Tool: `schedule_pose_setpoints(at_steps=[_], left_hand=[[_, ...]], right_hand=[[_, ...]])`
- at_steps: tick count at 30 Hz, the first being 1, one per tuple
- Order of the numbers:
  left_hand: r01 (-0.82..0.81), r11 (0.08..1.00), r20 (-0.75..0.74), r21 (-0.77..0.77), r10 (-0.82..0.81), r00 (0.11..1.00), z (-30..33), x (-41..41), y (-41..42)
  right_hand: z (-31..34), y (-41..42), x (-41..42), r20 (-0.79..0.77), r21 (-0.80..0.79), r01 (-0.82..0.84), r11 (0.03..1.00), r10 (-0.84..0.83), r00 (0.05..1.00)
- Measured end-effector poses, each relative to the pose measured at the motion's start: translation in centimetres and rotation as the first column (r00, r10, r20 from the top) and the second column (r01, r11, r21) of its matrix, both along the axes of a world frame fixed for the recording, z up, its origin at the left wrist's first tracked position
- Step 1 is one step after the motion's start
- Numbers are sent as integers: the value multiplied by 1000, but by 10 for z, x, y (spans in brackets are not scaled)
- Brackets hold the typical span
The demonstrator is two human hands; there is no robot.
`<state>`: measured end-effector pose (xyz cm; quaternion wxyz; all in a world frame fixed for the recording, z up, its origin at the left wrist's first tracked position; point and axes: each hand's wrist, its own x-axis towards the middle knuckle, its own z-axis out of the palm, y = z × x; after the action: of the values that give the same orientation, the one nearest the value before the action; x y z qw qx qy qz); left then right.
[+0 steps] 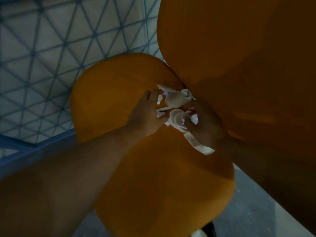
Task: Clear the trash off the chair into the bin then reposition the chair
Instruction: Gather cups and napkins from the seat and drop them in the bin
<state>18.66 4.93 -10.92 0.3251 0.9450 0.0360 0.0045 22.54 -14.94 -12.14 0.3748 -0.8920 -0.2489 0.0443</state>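
An orange chair fills the view, its seat [111, 93] below me and its backrest [239, 57] rising at the right. A pile of white trash lies where seat meets backrest: two paper cups [174, 100] and crumpled paper scraps [194, 118]. My left hand [147, 115] curls round the left side of the pile, fingers on the scraps beside the cups. My right hand [205, 127] grips the right side, with a crumpled scrap between its fingers and a printed paper strip [196, 142] trailing out under it. No bin is in view.
A pale carpet with a blue triangle pattern [42, 65] lies at the left and back. A grey floor [253, 211] shows at the lower right. A dark chair base part and a white shoe tip [198, 234] peek out at the bottom edge.
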Motion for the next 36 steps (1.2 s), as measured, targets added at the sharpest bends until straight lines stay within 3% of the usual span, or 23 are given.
schedule_pose_setpoints(at_steps=[7,9,12,16,22,27,36], left_hand=[[45,996,-35,75,-43,998,-39,77,30],[70,995,-38,69,-67,997,-47,93,31],[91,996,-26,7,-91,995,-57,109,29],[65,996,-52,-60,-68,996,-65,113,29],[-39,990,77,-135,50,996,-58,104,40],[-91,991,124,-100,103,987,-47,90,55],[-139,985,151,-101,154,977,-11,37,43]], right_hand=[[-21,48,61,-37,-156,132,979,-139,990],[-30,57,73,-31,-265,163,950,-178,984],[-39,65,85,-6,-414,171,894,-190,982],[-46,68,91,-8,-463,170,870,-196,981],[-52,72,98,-94,-293,179,939,-215,972],[-49,74,91,-131,-121,152,981,-167,977],[8,57,53,-58,124,102,987,-96,994]])
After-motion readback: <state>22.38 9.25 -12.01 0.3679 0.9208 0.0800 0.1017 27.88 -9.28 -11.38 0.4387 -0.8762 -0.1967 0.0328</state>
